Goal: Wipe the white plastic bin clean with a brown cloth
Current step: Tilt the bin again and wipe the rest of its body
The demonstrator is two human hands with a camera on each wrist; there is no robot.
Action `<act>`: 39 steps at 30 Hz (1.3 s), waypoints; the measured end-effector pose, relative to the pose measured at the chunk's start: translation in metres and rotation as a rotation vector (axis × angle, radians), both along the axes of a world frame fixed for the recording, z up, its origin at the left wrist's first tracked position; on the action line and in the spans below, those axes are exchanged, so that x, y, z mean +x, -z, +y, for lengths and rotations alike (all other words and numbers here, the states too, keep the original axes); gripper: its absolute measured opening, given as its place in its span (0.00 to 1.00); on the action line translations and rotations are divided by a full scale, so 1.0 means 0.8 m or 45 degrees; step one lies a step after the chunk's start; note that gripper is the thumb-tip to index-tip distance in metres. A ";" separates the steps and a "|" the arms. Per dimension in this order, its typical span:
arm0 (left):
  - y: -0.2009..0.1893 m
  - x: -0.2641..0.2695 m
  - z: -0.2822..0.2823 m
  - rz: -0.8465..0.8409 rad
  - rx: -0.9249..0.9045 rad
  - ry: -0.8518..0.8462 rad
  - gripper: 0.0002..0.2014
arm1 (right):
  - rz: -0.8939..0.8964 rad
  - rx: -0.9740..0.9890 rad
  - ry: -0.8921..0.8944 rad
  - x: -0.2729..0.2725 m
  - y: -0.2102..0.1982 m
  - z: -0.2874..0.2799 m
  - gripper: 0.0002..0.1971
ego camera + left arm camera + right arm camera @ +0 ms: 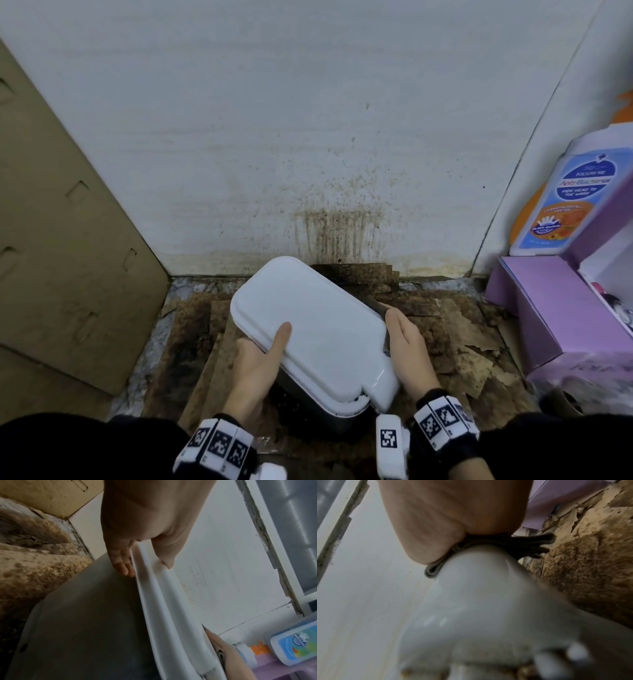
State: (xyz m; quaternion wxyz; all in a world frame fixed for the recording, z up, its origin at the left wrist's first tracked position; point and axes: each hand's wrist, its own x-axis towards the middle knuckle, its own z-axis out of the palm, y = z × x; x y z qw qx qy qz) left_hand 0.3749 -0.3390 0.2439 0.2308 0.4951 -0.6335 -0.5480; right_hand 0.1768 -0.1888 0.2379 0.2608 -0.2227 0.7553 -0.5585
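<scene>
The white plastic bin [308, 325] is tilted, its flat white lid up and its grey body [85, 615] below. My left hand [265, 342] grips the lid's left rim, thumb on top and fingers [123, 566] underneath. My right hand [404, 335] lies flat along the bin's right edge. It presses a folded brown cloth [375, 305] against that edge. In the right wrist view the cloth [513, 543] is squeezed between my palm and the bin's rounded white corner [479, 601]; my right fingers are hidden there.
Stained, peeling brown cardboard [462, 342] covers the floor under the bin. A dirty white wall [325, 171] stands close behind. A cardboard panel [68, 240] leans at the left. A purple box [555, 318] and a wash bottle [568, 198] crowd the right.
</scene>
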 end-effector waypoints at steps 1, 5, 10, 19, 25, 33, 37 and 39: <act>0.001 0.000 -0.007 -0.003 0.013 0.029 0.21 | 0.065 0.048 0.032 0.007 -0.004 0.001 0.18; 0.005 -0.004 -0.037 -0.057 0.099 0.154 0.39 | 0.165 0.137 0.156 0.039 -0.011 0.000 0.19; -0.017 -0.024 -0.045 -0.125 0.065 0.208 0.33 | 0.071 0.164 0.273 0.074 -0.005 0.006 0.21; -0.018 -0.043 -0.049 -0.138 0.060 0.187 0.28 | 0.010 0.131 0.242 0.082 0.002 -0.007 0.27; -0.020 -0.037 -0.028 -0.233 -0.014 0.129 0.24 | -0.172 0.043 0.110 0.053 0.003 -0.017 0.25; 0.002 -0.027 -0.011 -0.345 -0.013 0.167 0.37 | 0.041 0.134 -0.015 0.038 -0.001 -0.024 0.21; -0.004 -0.024 -0.012 -0.292 -0.051 0.237 0.32 | 0.049 0.103 0.056 0.049 -0.002 -0.022 0.23; -0.007 -0.022 -0.016 -0.226 -0.061 0.249 0.31 | 0.033 0.075 0.134 0.058 -0.002 -0.022 0.24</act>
